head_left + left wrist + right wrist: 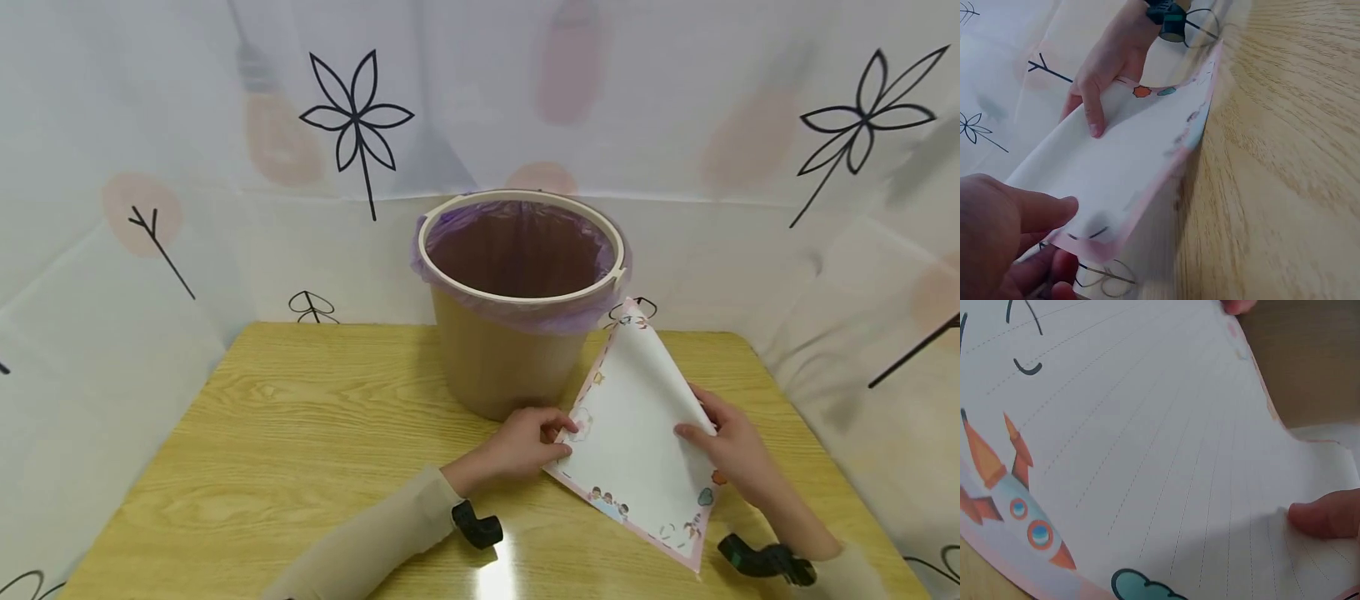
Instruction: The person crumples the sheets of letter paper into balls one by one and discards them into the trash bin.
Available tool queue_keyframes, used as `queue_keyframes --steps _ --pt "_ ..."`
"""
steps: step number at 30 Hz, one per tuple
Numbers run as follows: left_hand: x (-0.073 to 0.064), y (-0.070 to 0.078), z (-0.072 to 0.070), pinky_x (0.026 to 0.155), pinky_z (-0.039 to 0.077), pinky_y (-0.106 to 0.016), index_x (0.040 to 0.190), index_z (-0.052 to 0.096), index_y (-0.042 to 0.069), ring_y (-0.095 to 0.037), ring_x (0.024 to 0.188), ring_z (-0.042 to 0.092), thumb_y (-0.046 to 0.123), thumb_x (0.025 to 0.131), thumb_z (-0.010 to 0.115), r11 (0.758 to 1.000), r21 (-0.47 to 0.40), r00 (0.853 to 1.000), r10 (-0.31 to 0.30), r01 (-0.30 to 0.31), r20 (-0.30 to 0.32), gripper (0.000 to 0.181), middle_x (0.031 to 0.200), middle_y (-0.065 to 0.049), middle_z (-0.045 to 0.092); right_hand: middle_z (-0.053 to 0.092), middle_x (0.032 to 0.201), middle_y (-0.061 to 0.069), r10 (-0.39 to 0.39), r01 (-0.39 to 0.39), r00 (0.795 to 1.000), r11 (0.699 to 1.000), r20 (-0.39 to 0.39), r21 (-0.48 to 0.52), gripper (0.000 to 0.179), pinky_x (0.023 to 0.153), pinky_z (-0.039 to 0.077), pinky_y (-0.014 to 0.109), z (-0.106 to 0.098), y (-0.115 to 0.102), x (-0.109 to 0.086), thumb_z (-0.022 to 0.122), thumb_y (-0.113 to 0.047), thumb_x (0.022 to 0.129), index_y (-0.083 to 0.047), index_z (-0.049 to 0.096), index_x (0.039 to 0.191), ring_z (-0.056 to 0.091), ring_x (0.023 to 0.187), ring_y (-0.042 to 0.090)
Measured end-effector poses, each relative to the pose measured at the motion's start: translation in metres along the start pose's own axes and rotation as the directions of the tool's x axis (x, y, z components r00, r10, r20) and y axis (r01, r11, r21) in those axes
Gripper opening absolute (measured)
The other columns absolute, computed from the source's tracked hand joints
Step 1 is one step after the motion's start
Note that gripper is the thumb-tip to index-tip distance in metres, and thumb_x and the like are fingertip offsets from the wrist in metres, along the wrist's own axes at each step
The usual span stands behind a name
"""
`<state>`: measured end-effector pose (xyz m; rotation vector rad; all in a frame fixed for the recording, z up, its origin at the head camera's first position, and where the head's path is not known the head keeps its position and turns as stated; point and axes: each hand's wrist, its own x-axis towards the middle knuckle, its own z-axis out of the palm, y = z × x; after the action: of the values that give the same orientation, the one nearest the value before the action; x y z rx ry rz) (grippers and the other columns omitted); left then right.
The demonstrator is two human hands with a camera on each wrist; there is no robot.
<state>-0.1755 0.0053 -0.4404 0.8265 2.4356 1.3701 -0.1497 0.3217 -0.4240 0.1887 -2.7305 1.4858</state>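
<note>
A sheet of paper (637, 417) with a pink border and small cartoon drawings is held tilted above the table, its far corner curling. My left hand (528, 443) pinches its left edge between thumb and fingers. On the opposite edge my right hand (738, 446) grips the sheet, thumb on the face and fingers behind. In the right wrist view the paper (1166, 437) shows dotted lines, a rocket and a teal cloud. The left wrist view has the left thumb (1050, 209) lying on the sheet near a corner.
A beige bin (495, 358) lined with a purple bag (555, 317) stands at the back of the wooden table (300, 433), just behind the paper. A white patterned cloth (187, 108) hangs around the table. Each wrist wears a black device (476, 525).
</note>
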Motion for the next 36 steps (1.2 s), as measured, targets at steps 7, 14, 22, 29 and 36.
queue_keyframes --steps 7,14,22,29,36 --pt "0.003 0.006 0.001 0.046 0.038 -0.018 0.127 0.069 0.014 -0.002 0.052 0.042 0.006 0.089 0.074 0.99 -0.13 0.997 0.054 -0.06 -0.054 0.039 0.104 0.008 0.065 0.053 0.131 0.036 -0.04 0.024 0.996 0.982 -0.082 -0.186 0.062 0.061 0.056 0.04 0.016 -0.014 -0.005 0.061 -0.007 0.098 -0.003 0.034 0.154 0.063 0.099 0.046" --pt "0.014 0.013 0.015 0.056 0.045 -0.016 0.133 0.066 0.015 0.001 0.067 0.048 0.004 0.087 0.075 0.971 -0.203 0.985 0.104 -0.13 -0.135 0.048 0.134 0.007 0.061 0.054 0.13 0.037 -0.081 0.062 0.993 0.977 -0.088 -0.204 0.062 0.061 0.055 0.04 0.034 -0.03 -0.013 0.06 -0.005 0.096 -0.002 0.035 0.153 0.064 0.099 0.045" --pt "0.027 0.023 0.025 0.051 0.044 -0.018 0.132 0.067 0.018 -0.004 0.058 0.051 0.006 0.087 0.077 0.949 -0.286 0.981 0.089 -0.135 -0.17 0.047 0.133 0.011 0.061 0.055 0.131 0.033 -0.04 0.039 0.999 0.997 -0.005 -0.065 0.062 0.063 0.054 0.032 0.046 -0.043 -0.022 0.055 -0.022 0.104 0.003 0.028 0.154 0.063 0.092 0.024" --pt "0.039 0.025 0.035 0.07 0.053 -0.017 0.13 0.068 0.014 -0.005 0.089 0.059 0.006 0.086 0.078 0.951 -0.277 0.978 0.088 -0.139 -0.188 0.046 0.132 0.005 0.063 0.058 0.13 0.031 -0.021 0.02 0.999 1.0 0.035 0.018 0.06 0.067 0.057 0.029 0.051 -0.052 -0.026 0.058 -0.024 0.103 0.007 0.037 0.149 0.066 0.1 0.026" --pt "0.04 0.021 0.037 0.078 0.051 -0.019 0.134 0.064 0.013 -0.001 0.094 0.058 0.006 0.087 0.077 0.949 -0.28 0.981 0.104 -0.147 -0.163 0.05 0.133 0.004 0.062 0.066 0.117 0.027 -0.056 0.057 0.998 0.997 0.028 -0.044 0.054 0.068 0.056 0.025 0.051 -0.055 -0.026 0.067 -0.017 0.097 0.011 0.049 0.139 0.068 0.1 0.034"
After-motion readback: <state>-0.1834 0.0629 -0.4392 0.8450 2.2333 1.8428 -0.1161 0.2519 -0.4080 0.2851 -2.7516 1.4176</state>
